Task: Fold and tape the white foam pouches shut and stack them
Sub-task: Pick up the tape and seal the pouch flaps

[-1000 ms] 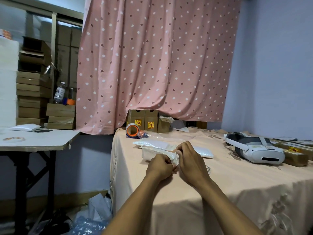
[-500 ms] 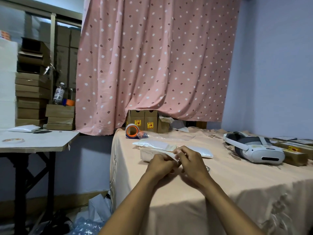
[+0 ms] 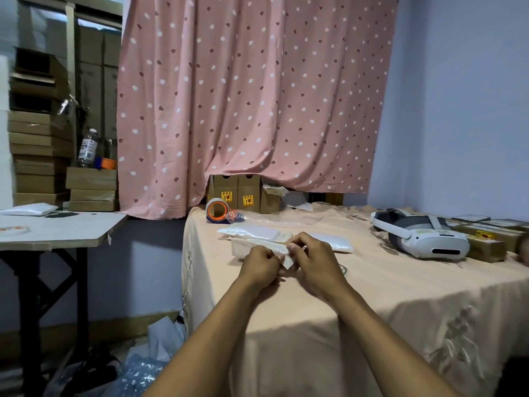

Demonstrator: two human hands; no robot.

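One spare pouch (image 3: 28, 209) lies on the side bench (image 3: 57, 230), far left. On your cloth-covered bench (image 3: 372, 287) stand one tape roll (image 3: 216, 210), on edge, and three white foam pouches: the rear-left pouch (image 3: 257, 232), flat; the held pouch (image 3: 246, 247), thin and pale, near flap raised; the rear-right pouch (image 3: 336, 242), flat. Your left hand (image 3: 259, 267) and right hand (image 3: 315, 262) meet at that flap, fingers pinched on it. One headset (image 3: 420, 236) rests at right.

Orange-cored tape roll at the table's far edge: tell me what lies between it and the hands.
The left hand and right hand pinch a white foam pouch. Between them and the orange-cored tape roll lies another flat white foam pouch, low enough to reach over.
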